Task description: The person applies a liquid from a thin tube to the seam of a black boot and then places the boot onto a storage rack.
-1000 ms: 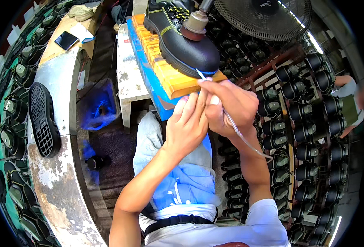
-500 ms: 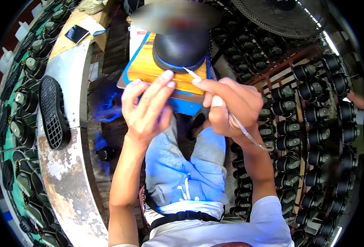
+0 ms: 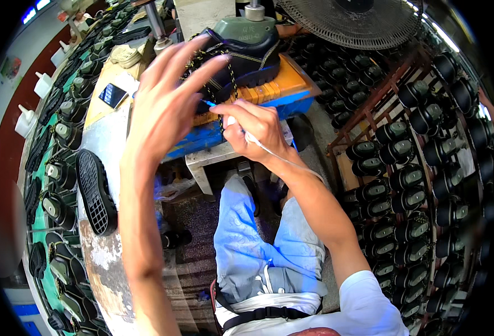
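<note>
A black shoe (image 3: 261, 55) with yellow stitching sits sideways on an orange block (image 3: 292, 78) with blue sides. Its green last (image 3: 246, 31) fills the shoe's opening, under a metal rod. Black-and-yellow laces (image 3: 231, 75) hang down the shoe's near side. My left hand (image 3: 160, 106) is raised at the shoe's left end, fingers spread, hiding part of it. In my right hand (image 3: 253, 126), closed below the shoe, is a thin pen-like tool (image 3: 209, 103) with a white cord (image 3: 283, 157) trailing along my wrist. The tool's tip points left and looks blue.
On the left bench lie a black shoe sole (image 3: 97, 193), a phone (image 3: 113, 96) and light-coloured gloves (image 3: 125, 56). Beyond it runs a green conveyor (image 3: 46, 224) with several shoes. Racks of shoes (image 3: 406, 179) fill the right, below a large fan (image 3: 353, 22).
The shoe had its toe toward me; now its side shows. My left hand has risen off the block's near edge and spread. My right hand moved left and down with the tool. The view shifted.
</note>
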The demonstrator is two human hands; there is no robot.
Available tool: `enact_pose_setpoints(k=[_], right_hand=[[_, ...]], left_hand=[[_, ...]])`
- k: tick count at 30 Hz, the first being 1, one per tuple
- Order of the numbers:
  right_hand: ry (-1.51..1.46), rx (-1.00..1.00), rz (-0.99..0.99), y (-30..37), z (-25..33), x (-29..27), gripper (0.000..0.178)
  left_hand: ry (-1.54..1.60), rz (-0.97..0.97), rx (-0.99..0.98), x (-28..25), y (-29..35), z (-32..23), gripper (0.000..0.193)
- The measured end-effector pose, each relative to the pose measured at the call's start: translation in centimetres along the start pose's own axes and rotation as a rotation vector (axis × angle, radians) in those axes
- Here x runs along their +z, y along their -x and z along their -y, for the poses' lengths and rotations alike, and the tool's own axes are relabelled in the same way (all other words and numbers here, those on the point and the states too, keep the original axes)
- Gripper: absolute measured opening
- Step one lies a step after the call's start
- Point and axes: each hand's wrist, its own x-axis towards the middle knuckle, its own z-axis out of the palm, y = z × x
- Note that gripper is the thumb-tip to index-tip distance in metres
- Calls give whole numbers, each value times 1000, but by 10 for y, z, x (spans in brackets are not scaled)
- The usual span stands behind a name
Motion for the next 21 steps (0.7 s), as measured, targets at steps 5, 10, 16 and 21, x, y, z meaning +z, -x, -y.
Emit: enact_pose_setpoints(k=[5,10,16,21], right_hand=[[78,31,11,-5,-5,2,25],[145,33,28,-7,-7,0,28],[199,19,37,-7,-9,-12,30],[189,25,35,1,-21,-36,30]], left_hand=[[-109,181,422,22,-59,41,35],[399,-195,74,52,-74,56,5],[1503,-620,-621,65,-23,52,38],[373,-191,-7,43,-1,11,41]])
